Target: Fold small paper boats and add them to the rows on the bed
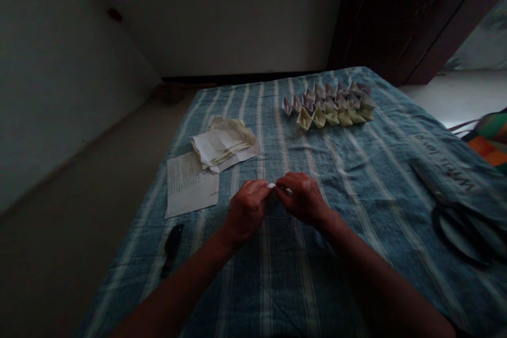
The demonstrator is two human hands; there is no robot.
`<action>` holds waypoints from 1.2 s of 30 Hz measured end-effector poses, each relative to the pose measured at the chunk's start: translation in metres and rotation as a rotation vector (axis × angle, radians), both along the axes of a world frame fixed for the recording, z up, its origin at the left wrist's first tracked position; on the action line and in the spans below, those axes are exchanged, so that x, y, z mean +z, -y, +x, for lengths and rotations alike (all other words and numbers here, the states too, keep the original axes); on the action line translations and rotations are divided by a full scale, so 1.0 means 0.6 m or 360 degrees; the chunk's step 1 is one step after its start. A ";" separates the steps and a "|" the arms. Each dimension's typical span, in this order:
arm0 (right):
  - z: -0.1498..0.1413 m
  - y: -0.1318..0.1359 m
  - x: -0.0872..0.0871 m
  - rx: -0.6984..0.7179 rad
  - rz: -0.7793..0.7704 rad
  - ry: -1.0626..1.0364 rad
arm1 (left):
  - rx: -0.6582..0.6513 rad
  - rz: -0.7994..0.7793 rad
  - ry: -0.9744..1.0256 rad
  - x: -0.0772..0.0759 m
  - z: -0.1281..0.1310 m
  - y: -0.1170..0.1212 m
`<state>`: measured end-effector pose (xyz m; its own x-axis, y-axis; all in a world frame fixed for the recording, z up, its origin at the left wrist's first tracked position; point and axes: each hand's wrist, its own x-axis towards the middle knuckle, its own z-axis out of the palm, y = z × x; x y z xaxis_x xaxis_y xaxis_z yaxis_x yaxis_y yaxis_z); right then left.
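Note:
Over the middle of the blue striped cloth (356,179), my left hand (247,211) and my right hand (303,198) meet. Both pinch a small white piece of paper (273,186); only a sliver of it shows between the fingertips. Further away stands a cluster of several folded paper boats (328,103), pale yellow in front and lilac behind. To the left lies a stack of folded sheets (224,143), overlapping a flat written sheet (190,185).
A dark pen-like object (172,248) lies near the cloth's left edge. Black scissors (455,216) rest at the right. A colourful cloth (491,140) shows at the far right edge. Bare floor and walls lie to the left and behind; a dark wooden door is at upper right.

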<state>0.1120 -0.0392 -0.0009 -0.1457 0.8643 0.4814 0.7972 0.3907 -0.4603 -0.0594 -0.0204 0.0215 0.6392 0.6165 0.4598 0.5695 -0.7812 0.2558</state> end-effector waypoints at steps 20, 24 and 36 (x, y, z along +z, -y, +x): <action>-0.017 0.016 -0.008 0.0076 -0.0204 0.0140 | 0.0229 0.0137 0.0267 -0.028 0.001 0.022; -0.017 0.017 -0.007 0.0064 -0.0296 0.0185 | 0.0222 0.0110 0.0260 -0.030 -0.001 0.024; -0.014 0.014 -0.006 0.0110 -0.0420 0.0212 | 0.0229 -0.0066 0.0336 -0.039 -0.008 0.027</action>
